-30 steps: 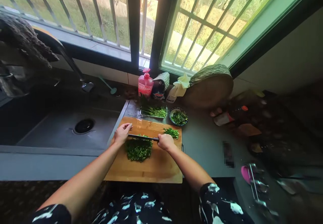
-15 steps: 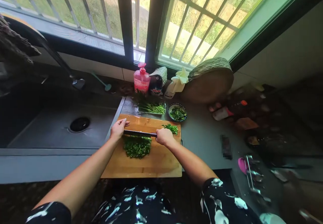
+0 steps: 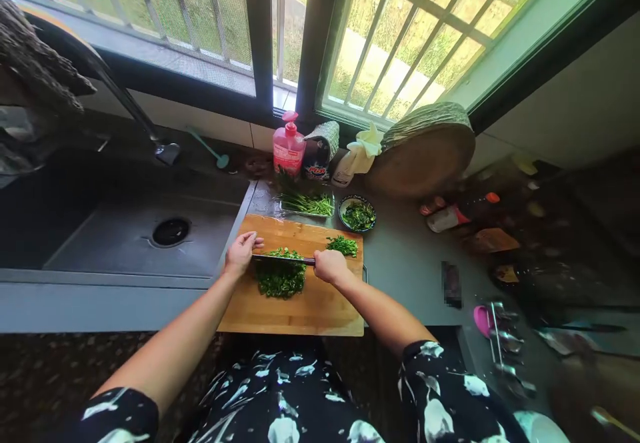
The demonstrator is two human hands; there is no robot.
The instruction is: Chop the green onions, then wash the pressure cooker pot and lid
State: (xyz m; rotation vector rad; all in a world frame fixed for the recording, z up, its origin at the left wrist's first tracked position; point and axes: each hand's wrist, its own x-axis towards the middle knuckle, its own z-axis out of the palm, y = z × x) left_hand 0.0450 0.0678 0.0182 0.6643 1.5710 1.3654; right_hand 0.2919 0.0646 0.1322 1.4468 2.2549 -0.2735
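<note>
My right hand [image 3: 330, 266] is wrapped round the handle of a kitchen knife [image 3: 284, 258], which lies level across a heap of finely chopped green herbs [image 3: 283, 280]. At the knife's far left end is my left hand [image 3: 241, 254], its fingers bent together by the blade tip; their exact hold is partly hidden. Chopped bits show on both sides of the blade. Under it all is a wooden cutting board [image 3: 300, 316]. A smaller pile of cut greens [image 3: 343, 246] sits at the board's upper right, near my right hand.
Behind the board are a clear tray of long green stalks [image 3: 310, 204] and a patterned bowl [image 3: 341, 216] of greens. A pink pump bottle [image 3: 289, 153] and a round wooden block [image 3: 425, 160] stand by the window. The sink [image 3: 125, 243] is at left, bottles [image 3: 445, 219] at right.
The knife has shifted slightly toward me over the heap, so chopped herbs now show beyond the blade as well. Both hands keep their places on it. The view has turned a little.
</note>
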